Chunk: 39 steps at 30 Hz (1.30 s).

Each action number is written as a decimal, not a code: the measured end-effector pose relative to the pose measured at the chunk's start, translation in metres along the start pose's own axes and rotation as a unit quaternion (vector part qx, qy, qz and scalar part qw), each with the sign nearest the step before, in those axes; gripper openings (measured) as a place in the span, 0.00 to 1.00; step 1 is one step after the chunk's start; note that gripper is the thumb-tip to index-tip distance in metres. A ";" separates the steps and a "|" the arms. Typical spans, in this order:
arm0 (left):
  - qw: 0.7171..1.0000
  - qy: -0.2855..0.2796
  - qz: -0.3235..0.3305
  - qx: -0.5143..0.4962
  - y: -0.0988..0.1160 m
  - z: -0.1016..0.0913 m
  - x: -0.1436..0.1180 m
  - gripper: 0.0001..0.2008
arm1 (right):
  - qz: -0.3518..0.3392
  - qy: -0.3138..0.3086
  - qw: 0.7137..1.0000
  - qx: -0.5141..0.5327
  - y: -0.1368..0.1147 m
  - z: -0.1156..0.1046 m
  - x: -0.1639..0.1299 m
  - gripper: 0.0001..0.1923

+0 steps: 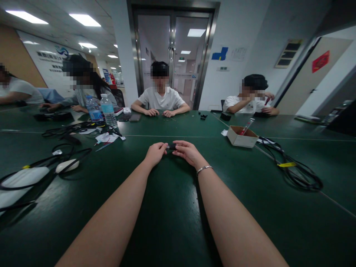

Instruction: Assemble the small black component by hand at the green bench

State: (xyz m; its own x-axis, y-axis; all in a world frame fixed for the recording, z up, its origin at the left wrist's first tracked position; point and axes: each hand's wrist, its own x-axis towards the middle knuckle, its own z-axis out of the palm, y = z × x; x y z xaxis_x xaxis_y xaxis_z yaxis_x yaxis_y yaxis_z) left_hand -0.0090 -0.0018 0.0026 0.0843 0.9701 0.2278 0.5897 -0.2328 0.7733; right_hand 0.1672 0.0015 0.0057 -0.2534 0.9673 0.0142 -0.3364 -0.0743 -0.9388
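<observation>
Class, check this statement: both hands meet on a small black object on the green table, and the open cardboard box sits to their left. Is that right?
Not quite. In the head view the cardboard box sits to the right of the hands, not the left. The rest holds: the left hand and right hand meet on a small black object on the green table.

Dark green tabletop (pixel 172 207) with coiled black cables (pixel 299 172), an open cardboard box (pixel 241 136), two water bottles (pixel 108 111), scattered papers (pixel 107 138).
</observation>
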 end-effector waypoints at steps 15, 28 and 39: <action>0.998 0.012 0.008 0.066 0.008 0.001 -0.004 0.21 | 0.005 -0.013 1.000 0.004 -0.003 0.003 -0.003 0.12; 0.985 0.032 -0.050 0.164 0.014 -0.004 -0.009 0.29 | 0.004 -0.069 0.997 -0.022 -0.002 0.002 -0.002 0.13; 0.985 0.046 -0.057 0.157 0.016 -0.005 -0.009 0.29 | 0.028 -0.053 0.998 -0.036 -0.005 0.004 -0.004 0.13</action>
State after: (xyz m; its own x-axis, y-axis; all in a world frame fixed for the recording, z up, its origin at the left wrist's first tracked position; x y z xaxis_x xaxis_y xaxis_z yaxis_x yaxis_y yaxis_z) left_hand -0.0038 -0.0150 0.0160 -0.0624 0.9750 0.2134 0.8111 -0.0750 0.5801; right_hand 0.1666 -0.0027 0.0116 -0.3660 0.9306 -0.0066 -0.2531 -0.1064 -0.9616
